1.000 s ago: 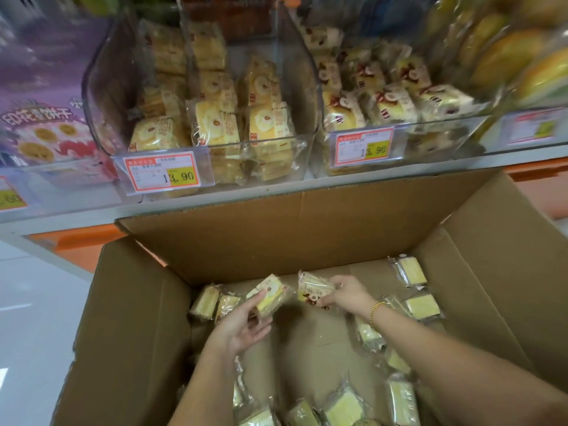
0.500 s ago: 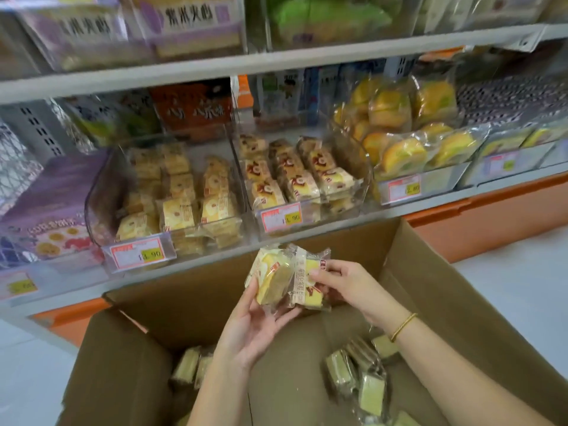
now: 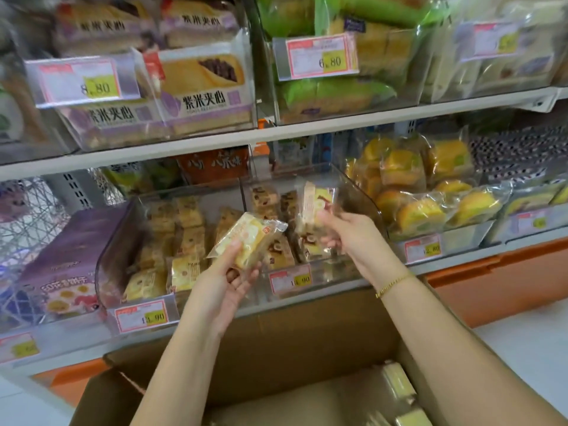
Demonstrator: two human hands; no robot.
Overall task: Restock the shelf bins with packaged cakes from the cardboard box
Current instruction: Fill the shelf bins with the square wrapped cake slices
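Note:
My left hand (image 3: 226, 281) holds a yellow packaged cake (image 3: 250, 236) in front of the gap between two clear shelf bins. My right hand (image 3: 344, 233) grips a second packaged cake (image 3: 315, 201), with a brown swirl on it, over the right clear bin (image 3: 359, 192). That bin holds several similar cakes. The left clear bin (image 3: 113, 256) holds several yellow cakes. Below my arms stands the open cardboard box (image 3: 276, 342), with a few wrapped cakes (image 3: 399, 382) visible in its lower right.
Price tags hang on both bin fronts. A purple biscuit box (image 3: 66, 269) sits left of the bins, and round yellow cakes (image 3: 421, 192) fill the bin to the right. The upper shelf carries purple and green bread packs. White floor lies to the right.
Both hands have lifted out of the box, each with a cake, up to the shelf bins. The right hand has moved over the right bin; the view has tilted upward.

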